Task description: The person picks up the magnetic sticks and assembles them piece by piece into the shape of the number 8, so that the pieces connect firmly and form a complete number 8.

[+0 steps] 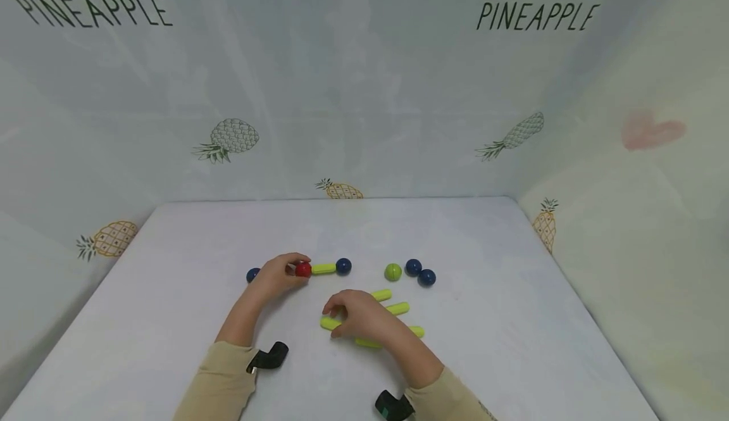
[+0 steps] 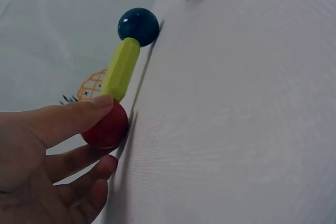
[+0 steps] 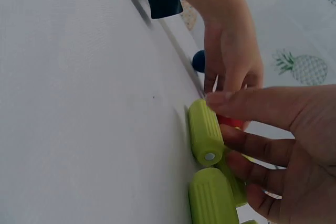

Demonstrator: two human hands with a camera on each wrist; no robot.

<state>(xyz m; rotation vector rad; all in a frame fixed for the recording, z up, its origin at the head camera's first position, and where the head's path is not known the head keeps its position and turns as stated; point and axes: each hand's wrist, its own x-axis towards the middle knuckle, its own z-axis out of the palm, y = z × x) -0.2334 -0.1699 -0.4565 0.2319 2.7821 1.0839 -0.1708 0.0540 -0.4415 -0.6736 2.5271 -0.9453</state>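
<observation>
My left hand [image 1: 280, 276] pinches a red ball [image 2: 107, 127] between thumb and fingers. A yellow-green rod [image 2: 122, 69] joins that ball to a blue ball [image 1: 343, 266], making a short row on the white table [image 1: 484, 320]. My right hand [image 1: 364, 314] hovers over several loose yellow-green rods with its thumb and fingers apart. Nearest its fingertips is one ribbed rod [image 3: 205, 129] with a metal disc in its end; whether the thumb touches it is unclear. A second rod [image 3: 212, 198] lies close by. The hand partly covers the rods in the head view.
A green ball [image 1: 393, 272] and two blue balls, one [image 1: 413, 267] touching the other [image 1: 426, 278], sit at the right. Another blue ball [image 1: 253, 274] shows partly behind my left wrist. Pineapple-printed cloth [image 1: 364, 92] walls the table's back and sides.
</observation>
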